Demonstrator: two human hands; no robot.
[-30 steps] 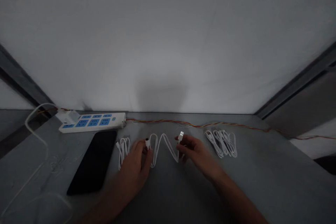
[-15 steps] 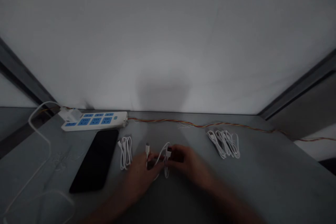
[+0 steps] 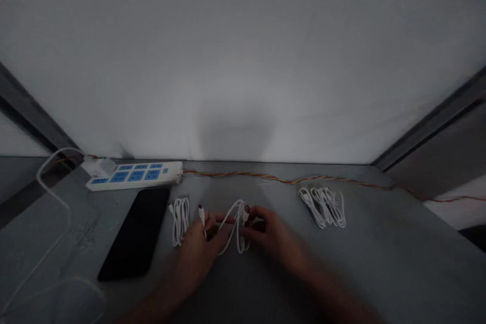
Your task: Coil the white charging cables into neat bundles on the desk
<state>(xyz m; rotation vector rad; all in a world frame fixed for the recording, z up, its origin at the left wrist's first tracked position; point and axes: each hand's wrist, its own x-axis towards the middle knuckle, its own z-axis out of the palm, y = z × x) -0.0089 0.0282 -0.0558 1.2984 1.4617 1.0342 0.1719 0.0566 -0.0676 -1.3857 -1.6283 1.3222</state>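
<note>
My left hand point(image 3: 198, 248) pinches a white charging cable point(image 3: 238, 228) near its small connector end point(image 3: 201, 215), which points up and away from me. My right hand point(image 3: 268, 230) grips the same cable close to its other plug, which is partly hidden by my fingers. Between my hands the cable hangs in loose, narrow loops resting near the tabletop. Just left of my left hand lies a small bundle of white cable point(image 3: 180, 221). A larger white cable bundle point(image 3: 322, 207) lies to the right of my right hand.
A black smartphone point(image 3: 134, 233) lies face up on the grey table point(image 3: 379, 233) left of the cables. Behind it is a white power strip point(image 3: 132, 176) with blue sockets and a plugged-in white adapter. A twisted orange wire point(image 3: 288, 179) runs along the back edge.
My hands have stayed close together, and the left has shifted slightly left. The cable between them has gathered into tighter loops, and its left connector now tilts further left.
</note>
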